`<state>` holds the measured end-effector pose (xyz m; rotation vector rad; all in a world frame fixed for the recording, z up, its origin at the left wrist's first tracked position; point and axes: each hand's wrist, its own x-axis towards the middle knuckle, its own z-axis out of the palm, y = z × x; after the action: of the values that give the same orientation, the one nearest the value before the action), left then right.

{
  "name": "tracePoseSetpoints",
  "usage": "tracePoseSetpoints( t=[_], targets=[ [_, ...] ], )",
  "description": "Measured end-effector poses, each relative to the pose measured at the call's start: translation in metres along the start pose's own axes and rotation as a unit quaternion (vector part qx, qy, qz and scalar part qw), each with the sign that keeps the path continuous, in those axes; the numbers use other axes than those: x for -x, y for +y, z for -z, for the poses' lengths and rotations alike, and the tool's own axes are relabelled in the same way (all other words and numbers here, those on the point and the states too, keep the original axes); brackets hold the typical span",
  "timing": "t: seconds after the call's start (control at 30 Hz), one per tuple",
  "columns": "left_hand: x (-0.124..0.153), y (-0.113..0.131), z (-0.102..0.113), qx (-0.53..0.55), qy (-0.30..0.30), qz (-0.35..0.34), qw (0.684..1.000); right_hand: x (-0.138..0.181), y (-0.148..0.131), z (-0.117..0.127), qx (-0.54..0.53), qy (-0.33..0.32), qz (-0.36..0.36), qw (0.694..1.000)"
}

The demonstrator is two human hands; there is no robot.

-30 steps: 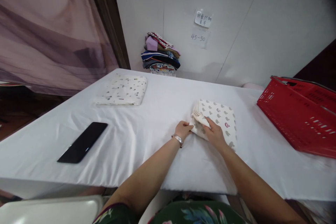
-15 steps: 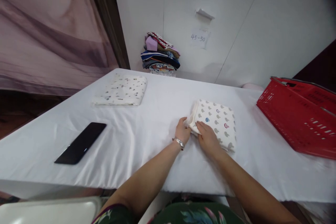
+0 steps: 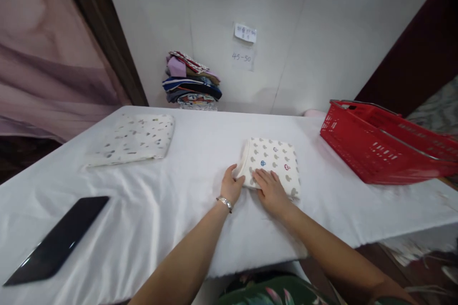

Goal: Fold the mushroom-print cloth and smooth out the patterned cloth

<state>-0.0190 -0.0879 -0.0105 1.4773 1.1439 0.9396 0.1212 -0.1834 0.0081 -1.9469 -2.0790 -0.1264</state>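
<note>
A folded white cloth (image 3: 274, 155) with grey mouse-head prints and a few blue and red figures lies on the white-covered table, a little right of the middle. My right hand (image 3: 272, 193) rests flat on its front part, fingers stretched out over the print. At the cloth's near left corner is my left hand (image 3: 231, 187), with a silver bracelet on the wrist. Its thumb and fingers close around the edge there. The cloth's underside is hidden.
A second folded white cloth (image 3: 134, 137) with small prints lies far left. Nearer sits a flat black tablet-like slab (image 3: 57, 240). The red basket (image 3: 379, 145) stands at the right. A pile of folded clothes (image 3: 193, 81) rises by the wall, near paper notes (image 3: 245, 33).
My right hand has moved from the cloth's near left corner onto its top and flattened. The left hand stays at that corner. The camera view has turned right.
</note>
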Motion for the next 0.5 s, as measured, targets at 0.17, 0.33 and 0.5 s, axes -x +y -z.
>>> tracePoseSetpoints(
  t=[0.17, 0.33, 0.5],
  targets=[
    [-0.003, 0.003, 0.003, -0.004, -0.005, 0.022, 1.000, 0.046, 0.041, 0.013, 0.063, 0.051, -0.060, 0.995],
    [0.000, 0.009, 0.003, 0.005, -0.004, 0.038, 0.999, 0.077, 0.069, 0.014, 0.064, 0.104, -0.121, 0.985],
    [0.003, 0.011, 0.004, -0.017, 0.001, -0.003, 1.000, 0.078, 0.063, 0.015, 0.031, 0.114, -0.212, 0.970]
  ],
)
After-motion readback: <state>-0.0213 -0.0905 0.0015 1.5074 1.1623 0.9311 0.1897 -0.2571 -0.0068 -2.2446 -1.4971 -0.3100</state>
